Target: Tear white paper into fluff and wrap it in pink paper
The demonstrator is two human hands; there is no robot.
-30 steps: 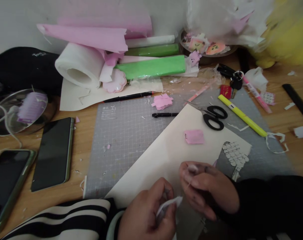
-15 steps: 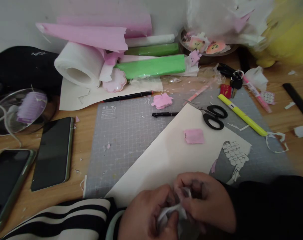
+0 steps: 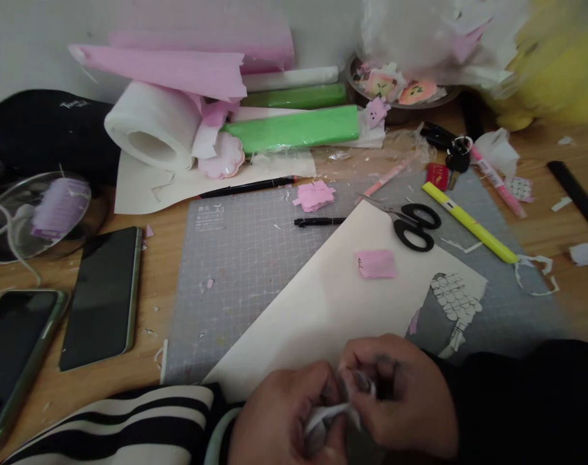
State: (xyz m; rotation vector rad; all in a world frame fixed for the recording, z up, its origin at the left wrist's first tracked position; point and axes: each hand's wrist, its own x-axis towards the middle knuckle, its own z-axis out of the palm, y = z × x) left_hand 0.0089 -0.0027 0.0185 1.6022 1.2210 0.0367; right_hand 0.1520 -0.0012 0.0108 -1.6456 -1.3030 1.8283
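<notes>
Low in the view, my left hand (image 3: 294, 413) and my right hand (image 3: 400, 394) meet over the near edge of a large cream paper sheet (image 3: 298, 323). Both are closed on a small crumpled piece of white paper (image 3: 327, 413), pinched between thumbs and fingers. Its lower part is hidden by the fingers. A pink paper rectangle (image 3: 377, 264) with small dark marks lies on the sheet ahead of my hands. Black-handled scissors (image 3: 415, 226) rest at the sheet's far corner. Right of them is a yellow cutter-like stick (image 3: 471, 221).
A grey cutting mat (image 3: 226, 271) lies under the sheet. White drawn cut-outs (image 3: 456, 300) sit right. Two phones (image 3: 103, 297) lie left. Behind are a white paper roll (image 3: 151, 123), green rolls (image 3: 294, 129), pink paper pieces (image 3: 314, 196) and keys (image 3: 456, 161).
My fingers have shifted slightly on the white paper, which now looks more folded and twisted between them. Everything on the table stays where it was.
</notes>
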